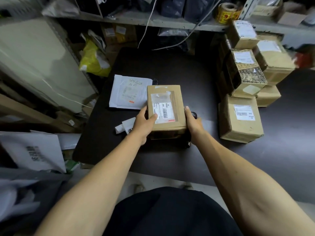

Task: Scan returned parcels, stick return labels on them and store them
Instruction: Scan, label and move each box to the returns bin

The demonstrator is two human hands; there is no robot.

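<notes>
A small brown cardboard parcel (170, 92) with a white shipping label on top is held over the middle of the dark table (170, 65). My left hand (144, 123) grips its left side, thumb lying on the label. My right hand (193, 122) grips its right side. A black object (185, 142) lies partly hidden under the parcel and my right hand. A strip of white return labels (125, 126) lies on the table just left of my left hand.
A white mailer bag (126, 92) lies flat behind the left of the parcel. Several cardboard boxes (242, 120) are stacked along the table's right side. A yellow bag (93, 60) and shelves stand at the back; a roll of yellow stickers (227, 12) sits on the shelf.
</notes>
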